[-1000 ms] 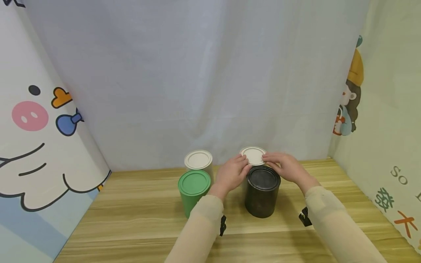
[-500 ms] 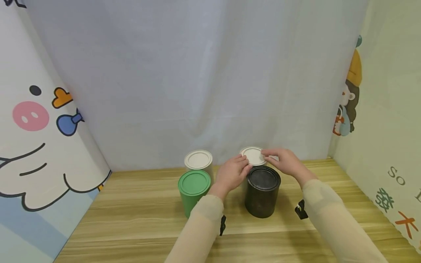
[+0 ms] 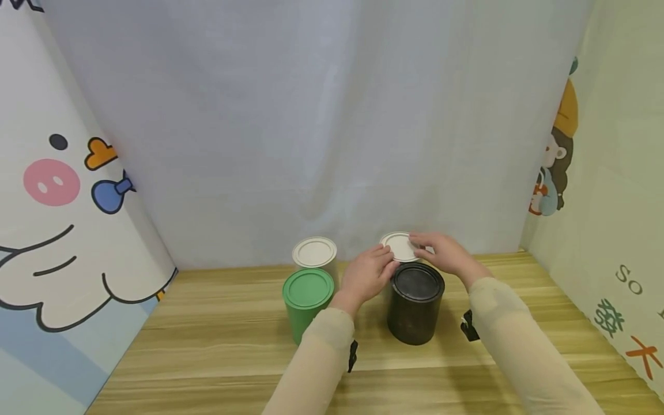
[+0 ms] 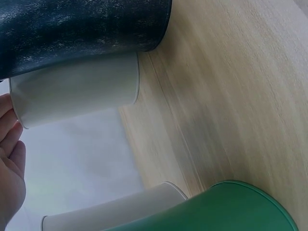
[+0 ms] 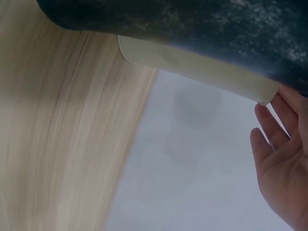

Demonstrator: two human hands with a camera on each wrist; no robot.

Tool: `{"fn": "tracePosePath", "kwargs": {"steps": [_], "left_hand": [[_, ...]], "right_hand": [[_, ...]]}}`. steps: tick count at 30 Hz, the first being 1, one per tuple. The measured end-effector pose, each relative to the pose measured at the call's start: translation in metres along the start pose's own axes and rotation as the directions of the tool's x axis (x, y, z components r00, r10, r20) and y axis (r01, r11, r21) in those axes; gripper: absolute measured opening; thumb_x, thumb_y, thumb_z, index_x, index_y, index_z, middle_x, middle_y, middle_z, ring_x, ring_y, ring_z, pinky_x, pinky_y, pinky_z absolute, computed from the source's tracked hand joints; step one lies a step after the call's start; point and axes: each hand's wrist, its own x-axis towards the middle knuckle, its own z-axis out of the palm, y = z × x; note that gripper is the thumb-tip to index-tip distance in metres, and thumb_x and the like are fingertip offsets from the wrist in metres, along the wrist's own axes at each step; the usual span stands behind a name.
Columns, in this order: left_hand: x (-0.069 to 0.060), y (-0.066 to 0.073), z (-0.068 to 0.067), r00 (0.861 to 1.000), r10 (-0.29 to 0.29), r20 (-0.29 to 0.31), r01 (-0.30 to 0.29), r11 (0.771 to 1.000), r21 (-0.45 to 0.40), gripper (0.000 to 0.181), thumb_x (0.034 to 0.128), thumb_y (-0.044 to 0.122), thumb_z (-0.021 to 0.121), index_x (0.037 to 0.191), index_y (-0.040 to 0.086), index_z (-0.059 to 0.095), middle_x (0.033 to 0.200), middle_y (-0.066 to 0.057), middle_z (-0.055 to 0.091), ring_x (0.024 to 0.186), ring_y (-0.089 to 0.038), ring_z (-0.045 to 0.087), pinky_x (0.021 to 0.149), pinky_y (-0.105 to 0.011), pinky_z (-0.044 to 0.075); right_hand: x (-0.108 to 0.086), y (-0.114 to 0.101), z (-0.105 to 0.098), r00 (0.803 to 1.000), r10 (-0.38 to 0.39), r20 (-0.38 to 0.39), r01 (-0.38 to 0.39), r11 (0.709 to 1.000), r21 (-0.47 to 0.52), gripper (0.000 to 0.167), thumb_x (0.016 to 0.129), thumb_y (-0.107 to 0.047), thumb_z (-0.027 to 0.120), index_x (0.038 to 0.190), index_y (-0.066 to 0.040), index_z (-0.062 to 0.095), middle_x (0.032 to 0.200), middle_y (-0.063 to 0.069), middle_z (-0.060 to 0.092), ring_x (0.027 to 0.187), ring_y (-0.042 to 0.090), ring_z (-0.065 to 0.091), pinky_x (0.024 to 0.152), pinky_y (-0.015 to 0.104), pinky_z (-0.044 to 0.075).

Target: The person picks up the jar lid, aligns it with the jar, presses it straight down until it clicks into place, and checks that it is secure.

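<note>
Behind a black can, a white can stands upright with its ridged lid facing up. My left hand rests its fingertips on the left edge of that lid, and the left wrist view has the fingers at the white can's top rim. On the opposite side my right hand touches the lid with extended fingers. Some of the right fingers stand off the rim in the right wrist view. The black can hides most of the white can's body from the head view.
To the left, a green can stands in front of a second white can. All stand on a wood-grain table. A pale curtain hangs at the back, and printed panels flank both sides.
My right hand has moved a little left and farther over the lid, its forearm swinging inward. The left hand stays at the lid's left edge. The cans have not moved.
</note>
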Motion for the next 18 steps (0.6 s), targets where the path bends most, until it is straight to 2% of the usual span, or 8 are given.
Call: {"fn": "tracePosePath", "kwargs": {"steps": [13,18], "left_hand": [[0.0008,-0.0015,0.003,0.999,0.024,-0.046,-0.024,1.0,0.005,0.039,0.1054,0.033,0.048,0.128,0.008,0.068,0.136,-0.007,0.061,0.132,-0.022,0.05,0.112,-0.031,0.035],[0.0027,-0.0007,0.0018,0.999,0.018,-0.038,-0.019,1.0,-0.012,0.038,0.1054,0.032,0.048,0.125,0.007,0.069,0.134,-0.008,0.062,0.131,-0.023,0.052,0.112,-0.032,0.036]], "right_hand": [[0.0066,-0.0003,-0.0006,0.999,0.027,0.038,-0.024,0.997,-0.076,0.039,0.096,-0.011,0.064,0.13,0.008,0.06,0.133,0.025,0.058,0.125,0.044,0.051,0.105,0.056,0.039],[0.0088,-0.0017,-0.0025,0.998,0.033,0.044,-0.03,0.997,-0.071,0.038,0.095,-0.009,0.064,0.129,0.009,0.061,0.131,0.025,0.059,0.123,0.044,0.053,0.104,0.056,0.041]]}}
